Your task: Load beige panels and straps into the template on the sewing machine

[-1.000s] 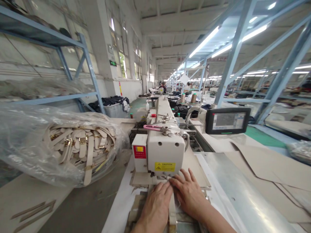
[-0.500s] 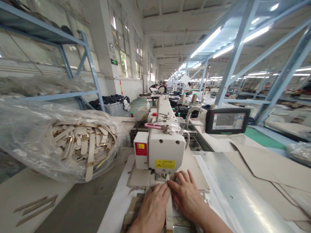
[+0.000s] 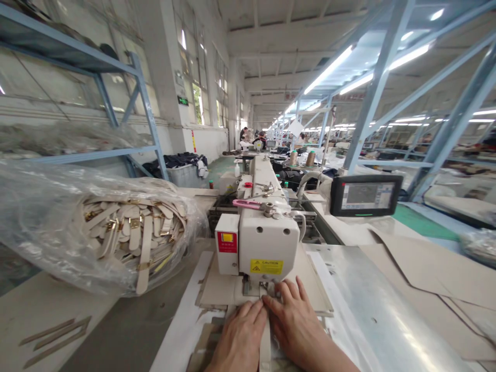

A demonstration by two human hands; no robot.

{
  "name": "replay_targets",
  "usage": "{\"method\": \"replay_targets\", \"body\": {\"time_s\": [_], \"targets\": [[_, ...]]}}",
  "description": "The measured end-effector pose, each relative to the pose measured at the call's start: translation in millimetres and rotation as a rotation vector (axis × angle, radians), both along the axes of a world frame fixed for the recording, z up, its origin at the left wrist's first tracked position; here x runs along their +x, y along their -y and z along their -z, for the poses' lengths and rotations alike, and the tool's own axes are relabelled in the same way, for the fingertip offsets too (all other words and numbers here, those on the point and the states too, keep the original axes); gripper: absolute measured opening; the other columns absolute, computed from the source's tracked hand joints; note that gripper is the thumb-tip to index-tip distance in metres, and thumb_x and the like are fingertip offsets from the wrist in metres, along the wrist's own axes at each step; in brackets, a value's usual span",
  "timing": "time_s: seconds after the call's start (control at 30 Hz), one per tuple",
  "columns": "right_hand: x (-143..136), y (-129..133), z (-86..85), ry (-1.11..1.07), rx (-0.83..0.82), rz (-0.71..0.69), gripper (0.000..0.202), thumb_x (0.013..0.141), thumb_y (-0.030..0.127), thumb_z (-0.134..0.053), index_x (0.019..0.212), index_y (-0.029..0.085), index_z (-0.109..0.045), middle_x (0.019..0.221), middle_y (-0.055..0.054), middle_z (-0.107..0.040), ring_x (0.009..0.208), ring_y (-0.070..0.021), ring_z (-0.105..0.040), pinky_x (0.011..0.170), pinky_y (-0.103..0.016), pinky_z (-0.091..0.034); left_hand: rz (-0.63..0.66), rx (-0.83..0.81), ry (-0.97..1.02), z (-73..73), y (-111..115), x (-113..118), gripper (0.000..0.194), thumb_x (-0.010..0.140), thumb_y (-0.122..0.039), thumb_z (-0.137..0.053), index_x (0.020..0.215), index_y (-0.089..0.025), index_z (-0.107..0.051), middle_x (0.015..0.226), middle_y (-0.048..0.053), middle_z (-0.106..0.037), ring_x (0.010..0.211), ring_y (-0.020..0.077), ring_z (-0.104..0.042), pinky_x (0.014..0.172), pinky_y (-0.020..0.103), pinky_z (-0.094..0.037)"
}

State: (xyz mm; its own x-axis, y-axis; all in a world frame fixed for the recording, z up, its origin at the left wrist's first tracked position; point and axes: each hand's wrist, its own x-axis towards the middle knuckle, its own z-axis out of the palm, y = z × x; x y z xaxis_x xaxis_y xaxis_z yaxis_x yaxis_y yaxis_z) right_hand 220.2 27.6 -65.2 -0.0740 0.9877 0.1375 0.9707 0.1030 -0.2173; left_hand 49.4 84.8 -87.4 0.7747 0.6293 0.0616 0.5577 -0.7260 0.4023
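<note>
A narrow beige strap [image 3: 265, 345] runs lengthwise between my hands, its far end under the white sewing machine head [image 3: 267, 243]. My left hand [image 3: 241, 333] lies along the strap's left side, fingers together and fingertips pressing at the strap. From the right, my right hand [image 3: 295, 321] holds the strap's edge with thumb and forefinger, while its other fingers reach forward beside the needle area. Beneath the machine head sits a flat beige template plate [image 3: 217, 292]. My fingers partly cover the strap's far end.
To the left, a clear plastic bag [image 3: 46, 206] holds many beige straps with gold-coloured buckles. Thin strips [image 3: 58, 338] lie in front of it. A control screen [image 3: 366, 195] stands at right, above beige sheets [image 3: 437, 263]. A blue shelf rack [image 3: 149, 111] rises at left.
The view has shifted slightly, so the machine head sits a little lower and further right. Both hands remain at the strap near the needle area. A person far back now stands more upright.
</note>
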Motion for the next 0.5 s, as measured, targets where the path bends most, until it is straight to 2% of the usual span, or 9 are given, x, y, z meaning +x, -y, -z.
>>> {"method": "replay_targets", "body": {"time_s": [0.13,0.23,0.3,0.37,0.5], "targets": [[0.8,5.9,-3.6,0.008,-0.032,0.020,0.032,0.091,0.032,-0.055,0.121,0.034,-0.065,0.128,-0.008,-0.056,0.132,-0.0311,-0.042,0.124,-0.059,-0.003,0.047,-0.055,-0.072,-9.8,5.3,2.1,0.061,0.086,-0.005,-0.043,0.146,-0.011,-0.049,0.151,0.010,-0.052,0.138,0.0290,-0.048,0.119,0.043,-0.041],[6.3,6.7,-7.6,0.018,-0.057,0.039,0.041,0.087,0.028,-0.056,0.127,0.036,-0.063,0.132,-0.008,-0.055,0.135,-0.0319,-0.041,0.123,-0.061,-0.004,0.043,-0.046,-0.067,-10.9,7.7,10.5,0.062,0.086,-0.006,-0.042,0.148,-0.010,-0.047,0.152,0.010,-0.051,0.139,0.0294,-0.047,0.120,0.044,-0.040],[13.8,6.8,-10.8,0.015,-0.108,0.032,0.055,0.083,0.022,-0.055,0.136,0.038,-0.057,0.138,-0.008,-0.053,0.137,-0.0316,-0.040,0.123,-0.062,-0.009,0.022,-0.033,-0.060,-10.7,7.1,13.9,0.062,0.086,-0.003,-0.040,0.148,-0.009,-0.047,0.151,0.011,-0.051,0.139,0.0293,-0.047,0.119,0.045,-0.040],[26.8,9.4,-12.4,-0.004,-0.154,0.028,0.062,0.084,0.020,-0.052,0.144,0.035,-0.052,0.147,-0.009,-0.049,0.142,-0.0313,-0.036,0.123,-0.062,-0.015,-0.008,-0.027,-0.056,-10.8,4.8,13.2,0.062,0.087,-0.001,-0.038,0.147,-0.010,-0.049,0.151,0.010,-0.052,0.138,0.0288,-0.047,0.119,0.044,-0.041],[70.2,26.3,-6.5,-0.060,-0.082,0.038,0.053,0.096,0.024,-0.040,0.147,0.021,-0.049,0.151,-0.012,-0.047,0.143,-0.0285,-0.036,0.121,-0.054,-0.030,-0.014,-0.042,-0.060,-9.9,-1.6,3.3,0.060,0.089,-0.001,-0.041,0.148,-0.013,-0.048,0.154,0.009,-0.049,0.141,0.0284,-0.044,0.121,0.044,-0.038]]}}
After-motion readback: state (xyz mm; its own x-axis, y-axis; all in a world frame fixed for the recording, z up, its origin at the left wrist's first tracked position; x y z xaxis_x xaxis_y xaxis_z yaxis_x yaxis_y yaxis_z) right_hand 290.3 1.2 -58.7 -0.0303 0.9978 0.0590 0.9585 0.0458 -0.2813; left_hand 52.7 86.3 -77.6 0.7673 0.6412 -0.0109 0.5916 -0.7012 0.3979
